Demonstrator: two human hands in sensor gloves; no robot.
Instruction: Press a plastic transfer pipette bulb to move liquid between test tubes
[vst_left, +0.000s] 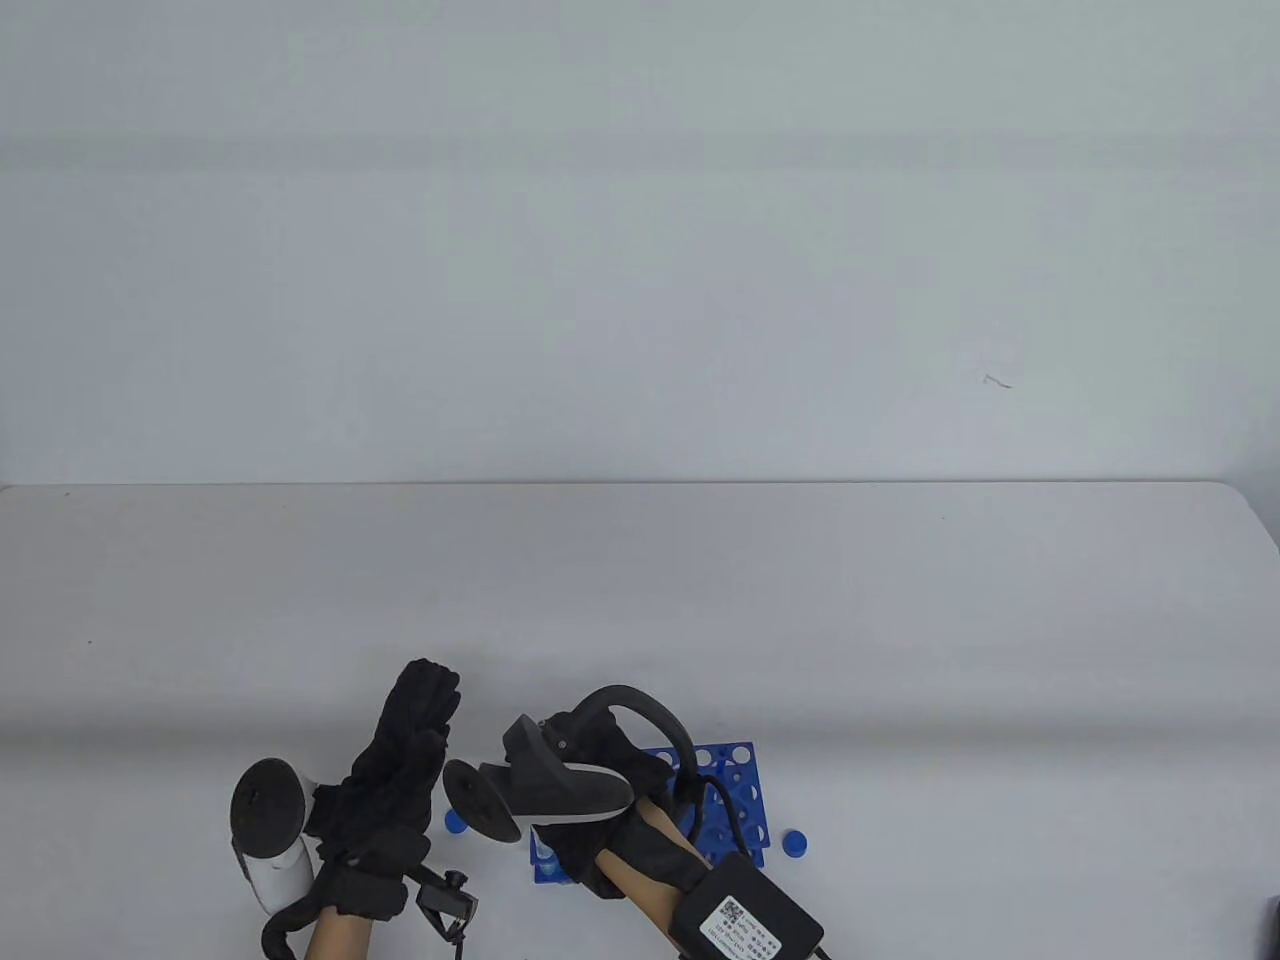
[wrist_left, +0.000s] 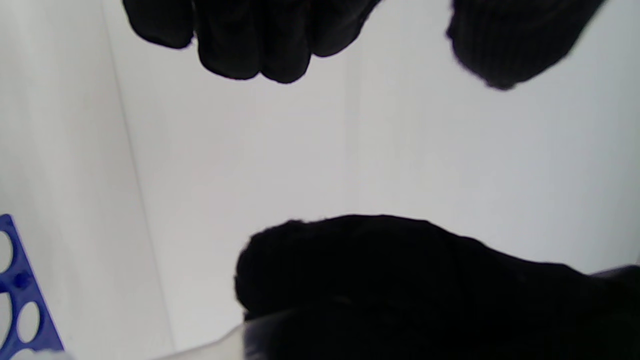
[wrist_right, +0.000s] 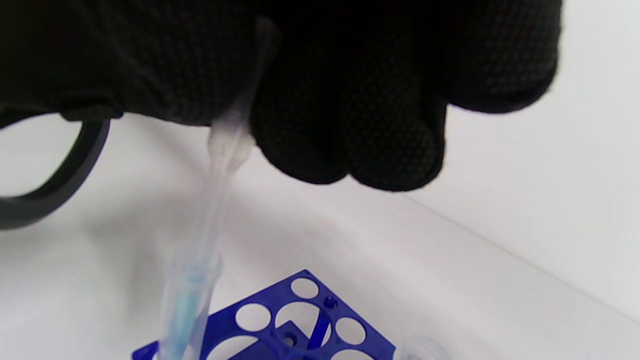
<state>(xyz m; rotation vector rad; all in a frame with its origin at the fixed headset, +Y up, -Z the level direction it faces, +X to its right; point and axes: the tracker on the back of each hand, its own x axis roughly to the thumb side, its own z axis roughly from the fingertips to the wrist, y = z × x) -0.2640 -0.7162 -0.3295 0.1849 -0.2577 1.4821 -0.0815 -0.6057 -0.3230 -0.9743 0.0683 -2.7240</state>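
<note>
Starting nearest the bottom edge of the table view, a black box (vst_left: 745, 915) on the right forearm carries a white label with a square code and print too small to read. One right hand (vst_left: 610, 790) sits over one blue tube rack (vst_left: 735, 775); in the right wrist view its curled fingers (wrist_right: 350, 115) pinch one clear plastic pipette (wrist_right: 227, 150) near the upper end, and the stem runs down into one clear test tube (wrist_right: 192, 295) holding pale blue liquid, standing at the rack's edge. A second clear tube mouth (wrist_right: 420, 347) shows blurred at the bottom of that view. Two loose blue caps lie on the white table (vst_left: 900, 620): one (vst_left: 795, 842) just right of the rack, one (vst_left: 456, 822) between the hands. One left hand (vst_left: 400, 770) sits just left of the rack, fingers together and nearly straight, pointing away from the person, thumb apart, holding nothing that can be seen; in the left wrist view its fingertips (wrist_left: 250, 45) hang over bare table
</note>
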